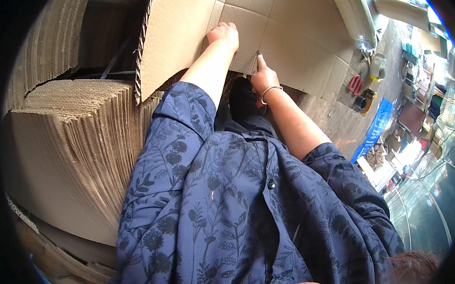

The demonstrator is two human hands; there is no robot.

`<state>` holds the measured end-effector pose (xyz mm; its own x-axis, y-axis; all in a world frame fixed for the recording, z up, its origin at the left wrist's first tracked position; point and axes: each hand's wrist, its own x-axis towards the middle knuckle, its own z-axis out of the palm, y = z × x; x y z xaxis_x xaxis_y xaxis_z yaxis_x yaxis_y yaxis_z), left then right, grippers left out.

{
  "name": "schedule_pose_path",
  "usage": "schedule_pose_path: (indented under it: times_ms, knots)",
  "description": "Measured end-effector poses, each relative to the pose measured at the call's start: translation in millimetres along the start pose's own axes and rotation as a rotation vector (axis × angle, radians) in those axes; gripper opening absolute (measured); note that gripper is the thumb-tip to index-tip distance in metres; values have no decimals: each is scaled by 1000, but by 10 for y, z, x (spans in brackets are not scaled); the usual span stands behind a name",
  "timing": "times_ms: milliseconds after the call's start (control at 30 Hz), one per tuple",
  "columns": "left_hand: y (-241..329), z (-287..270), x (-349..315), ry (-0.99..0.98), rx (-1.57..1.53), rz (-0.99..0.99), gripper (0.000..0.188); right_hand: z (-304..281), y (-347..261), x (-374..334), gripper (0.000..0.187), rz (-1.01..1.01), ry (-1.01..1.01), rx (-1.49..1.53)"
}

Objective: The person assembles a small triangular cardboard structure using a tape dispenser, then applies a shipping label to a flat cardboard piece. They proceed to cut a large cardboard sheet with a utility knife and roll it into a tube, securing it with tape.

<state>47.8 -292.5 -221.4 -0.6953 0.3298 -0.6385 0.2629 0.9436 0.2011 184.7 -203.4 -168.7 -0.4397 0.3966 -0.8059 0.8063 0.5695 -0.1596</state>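
Observation:
A large creased cardboard sheet [294,40] lies in front of me, with flaps and cut slots along its near edge. My left hand [224,35] is closed on it near a slot between two flaps; its fingertips are hidden. At the near edge, to the right, my right hand [265,79] is closed around a small knife [258,53]. Its dark tip shows past the outstretched index finger, against the cardboard; most of the handle is hidden in the palm.
Stacked cardboard sheets [80,143] stand close on my left. To the right are red-handled scissors [355,85], a yellow tape dispenser [377,67], another tape dispenser [366,101] and a blue plastic sheet [374,129]. A rolled pale wrap [353,14] lies at the far right.

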Motion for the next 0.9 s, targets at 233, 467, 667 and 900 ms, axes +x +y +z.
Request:
schedule_pose_path:
  times_ms: [233, 467, 667, 900]
  knots:
    - [-22, 69, -21, 49, 37, 16, 66, 1214, 1328, -189, 57, -284, -71, -326]
    - [13, 1076, -990, 211, -1292, -243, 36, -258, 725, -359, 66, -26, 42, 328]
    - [-20, 1241, -800, -153, -2230, -759, 31, -526, 796, 464, 69, -69, 298, 162]
    - [88, 1087, -895, -209, -2424, -540, 35, -555, 722, 828, 85, -105, 415, 108]
